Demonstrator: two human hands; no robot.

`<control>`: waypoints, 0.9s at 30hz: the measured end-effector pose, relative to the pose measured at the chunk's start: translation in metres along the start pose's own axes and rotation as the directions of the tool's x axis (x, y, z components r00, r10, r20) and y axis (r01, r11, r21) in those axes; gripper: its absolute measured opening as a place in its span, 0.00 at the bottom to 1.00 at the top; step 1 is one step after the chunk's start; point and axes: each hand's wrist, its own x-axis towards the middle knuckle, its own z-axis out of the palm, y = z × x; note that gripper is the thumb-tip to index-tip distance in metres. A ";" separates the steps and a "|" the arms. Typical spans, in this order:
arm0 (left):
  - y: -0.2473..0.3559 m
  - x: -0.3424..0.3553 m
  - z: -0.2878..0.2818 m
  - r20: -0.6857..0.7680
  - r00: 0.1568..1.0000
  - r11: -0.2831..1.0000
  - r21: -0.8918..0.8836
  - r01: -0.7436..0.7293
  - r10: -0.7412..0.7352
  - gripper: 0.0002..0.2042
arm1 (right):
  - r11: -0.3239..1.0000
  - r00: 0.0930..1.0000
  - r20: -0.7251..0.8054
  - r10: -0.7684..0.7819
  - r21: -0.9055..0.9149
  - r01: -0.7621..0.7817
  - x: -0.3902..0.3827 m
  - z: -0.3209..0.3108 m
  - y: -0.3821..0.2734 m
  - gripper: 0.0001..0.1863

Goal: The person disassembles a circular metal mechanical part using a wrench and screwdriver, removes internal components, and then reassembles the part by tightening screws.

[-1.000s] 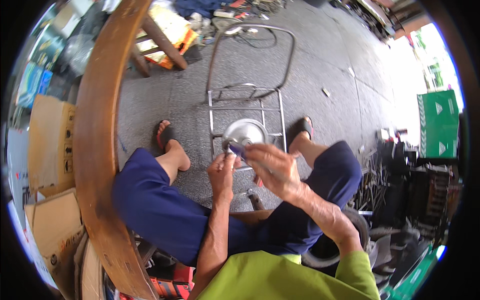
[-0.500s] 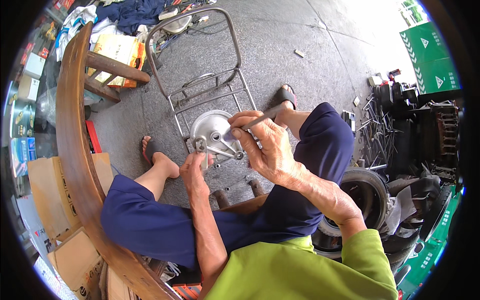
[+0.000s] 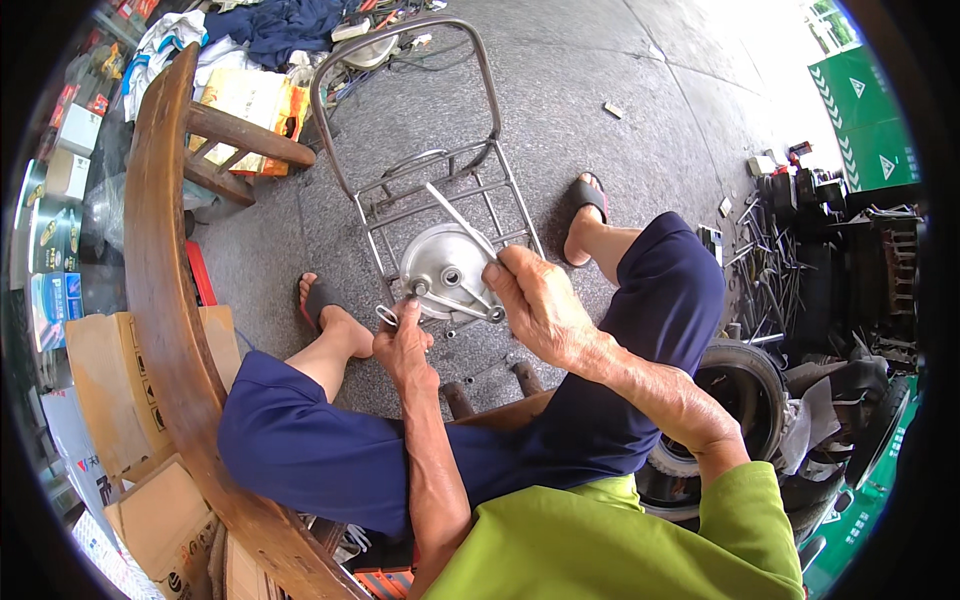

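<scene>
In front of me, over the metal rack frame, lies a round silver brake hub plate (image 3: 424,250) with a centre hole and a lever arm. My right hand (image 3: 540,300) is closed round a long, flat, thin metal bar (image 3: 455,212), which slants up and left across the plate. At the plate's lower left edge, my left hand (image 3: 405,352) pinches a small metal piece (image 3: 386,315) with a looped end. A round metal end (image 3: 420,286) shows by its fingertips. How much of the small piece lies inside the fingers is hidden.
A tubular metal rack frame (image 3: 492,75) extends away from me. On my left are a wooden bench (image 3: 160,230) and cardboard boxes (image 3: 110,380). To my right are a tyre (image 3: 765,385) and a heap of metal rods (image 3: 765,260). Clothes (image 3: 265,35) lie at the far left.
The bar in my right hand has swung from pointing up-right to pointing up-left over the plate. The small piece in my left hand has turned, so its flat face no longer shows.
</scene>
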 end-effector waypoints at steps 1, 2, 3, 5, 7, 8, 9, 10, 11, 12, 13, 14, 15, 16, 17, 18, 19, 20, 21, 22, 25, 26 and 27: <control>0.000 0.000 0.001 0.001 1.000 1.000 -0.011 0.000 0.000 0.06 | 1.000 0.999 0.032 0.021 0.006 -0.022 0.000 0.003 0.000 0.09; 0.001 0.001 0.002 0.007 1.000 1.000 -0.030 0.000 0.001 0.05 | 1.000 0.999 0.050 0.004 -0.014 -0.003 0.000 0.005 0.001 0.09; 0.001 0.001 0.003 0.009 1.000 0.999 -0.048 -0.003 0.004 0.05 | 0.999 0.997 0.072 -0.015 -0.030 0.017 0.000 0.007 0.001 0.09; 0.001 0.003 0.003 0.016 1.000 0.999 -0.052 -0.007 0.008 0.05 | 0.998 0.994 0.105 -0.029 -0.051 0.035 0.000 0.011 0.000 0.09; 0.002 0.006 0.004 0.029 1.000 1.000 -0.025 -0.008 0.008 0.05 | 0.998 0.992 0.123 -0.029 -0.046 0.035 0.002 0.012 -0.001 0.09; 0.001 0.005 0.005 0.014 0.999 0.999 0.007 -0.031 0.031 0.05 | 0.998 0.991 0.131 -0.029 -0.044 0.035 0.002 0.013 -0.001 0.09; 0.002 0.004 0.007 0.003 0.999 0.998 0.041 -0.054 0.054 0.05 | 0.999 0.992 0.124 -0.026 -0.033 0.030 0.002 0.013 -0.002 0.10; 0.004 0.002 0.009 -0.007 0.997 0.994 0.075 -0.076 0.076 0.05 | 0.999 0.993 0.117 -0.023 -0.022 0.026 0.002 0.014 -0.002 0.10; 0.005 -0.001 0.010 0.004 0.997 0.992 0.094 -0.080 0.081 0.05 | 1.000 0.994 0.110 -0.019 -0.012 0.021 0.001 0.015 -0.002 0.11; 0.004 -0.002 0.011 -0.020 0.997 0.994 0.085 -0.073 0.075 0.05 | 0.999 0.993 0.112 -0.028 -0.014 0.030 0.001 0.016 -0.002 0.10; 0.002 -0.003 0.012 -0.043 0.997 0.995 0.076 -0.065 0.068 0.05 | 0.999 0.993 0.114 -0.036 -0.017 0.038 0.001 0.016 -0.002 0.10; 0.000 -0.002 0.012 -0.066 0.996 0.996 0.067 -0.057 0.062 0.05 | 0.999 0.992 0.116 -0.044 -0.020 0.047 0.002 0.017 -0.002 0.10; -0.002 -0.002 0.009 -0.032 0.999 0.999 -0.023 -0.041 0.040 0.06 | 0.999 0.992 0.122 -0.041 -0.021 0.044 0.001 0.016 -0.002 0.10; -0.004 0.000 0.007 -0.026 0.999 0.999 -0.034 -0.038 0.037 0.06 | 0.999 0.991 0.127 -0.038 -0.023 0.042 0.001 0.015 -0.003 0.10; -0.006 0.002 0.005 -0.019 0.999 0.998 -0.046 -0.034 0.034 0.06 | 0.999 0.991 0.132 -0.035 -0.024 0.039 0.001 0.015 -0.004 0.10; -0.006 0.001 0.006 -0.012 1.000 0.998 -0.058 -0.028 0.028 0.06 | 0.999 0.990 0.132 -0.038 -0.024 0.042 0.001 0.015 -0.003 0.10; -0.005 0.000 0.007 -0.006 0.999 0.998 -0.054 -0.042 0.042 0.05 | 0.999 0.990 0.132 -0.042 -0.024 0.045 0.001 0.015 -0.003 0.10; -0.006 -0.002 0.009 0.000 0.998 0.997 -0.051 -0.056 0.056 0.05 | 0.999 0.990 0.131 -0.045 -0.024 0.048 0.000 0.015 -0.002 0.10; -0.004 -0.002 0.010 0.006 0.997 0.996 -0.048 -0.073 0.074 0.05 | 0.999 0.990 0.134 -0.045 -0.024 0.049 0.001 0.015 -0.002 0.10; -0.004 -0.002 0.010 0.002 0.997 0.996 -0.040 -0.077 0.077 0.05 | 0.998 0.989 0.137 -0.046 -0.024 0.050 0.001 0.014 -0.003 0.10; -0.003 0.000 0.008 -0.026 0.993 0.993 0.025 -0.114 0.114 0.06 | 0.998 0.988 0.145 -0.062 -0.017 0.065 0.001 0.015 -0.004 0.10; -0.003 0.002 0.005 -0.045 0.988 0.987 0.076 -0.141 0.145 0.07 | 0.997 0.987 0.148 -0.071 -0.012 0.073 0.002 0.016 -0.004 0.10; -0.003 0.002 0.007 -0.050 0.985 0.980 0.126 -0.157 0.164 0.07 | 0.998 0.988 0.145 -0.058 -0.020 0.061 0.001 0.015 -0.004 0.10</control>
